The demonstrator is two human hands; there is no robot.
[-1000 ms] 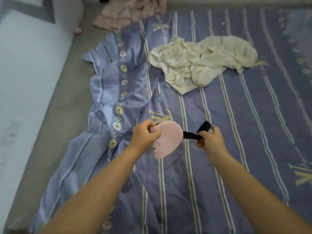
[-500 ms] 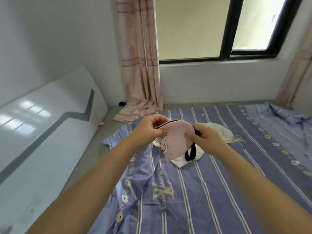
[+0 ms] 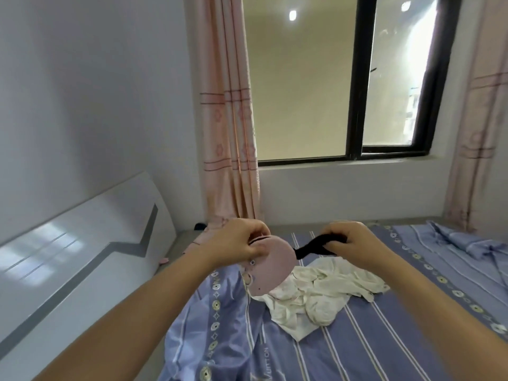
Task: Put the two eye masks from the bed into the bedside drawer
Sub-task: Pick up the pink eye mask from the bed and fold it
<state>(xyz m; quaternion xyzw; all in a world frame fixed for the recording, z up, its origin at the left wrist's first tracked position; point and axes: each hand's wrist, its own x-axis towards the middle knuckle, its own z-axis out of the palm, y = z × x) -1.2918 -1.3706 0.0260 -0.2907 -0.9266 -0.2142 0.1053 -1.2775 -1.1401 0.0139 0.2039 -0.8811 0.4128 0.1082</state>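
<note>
Both hands raised above the bed (image 3: 384, 339) — left hand (image 3: 236, 240) pinches the pink eye mask (image 3: 270, 266) edge, right hand (image 3: 349, 240) closed around its black strap (image 3: 308, 247) — held taut

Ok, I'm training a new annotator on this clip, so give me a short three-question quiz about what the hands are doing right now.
1. True or false: the pink eye mask lies flat on the bed.
2. Which hand grips the black strap? A) left hand B) right hand C) neither
3. Fill in: the crumpled cream cloth lies on the striped blue ___.

Key:
1. False; it is held up in the air.
2. B; the left hand pinches the mask's top edge.
3. Sheet.
</note>
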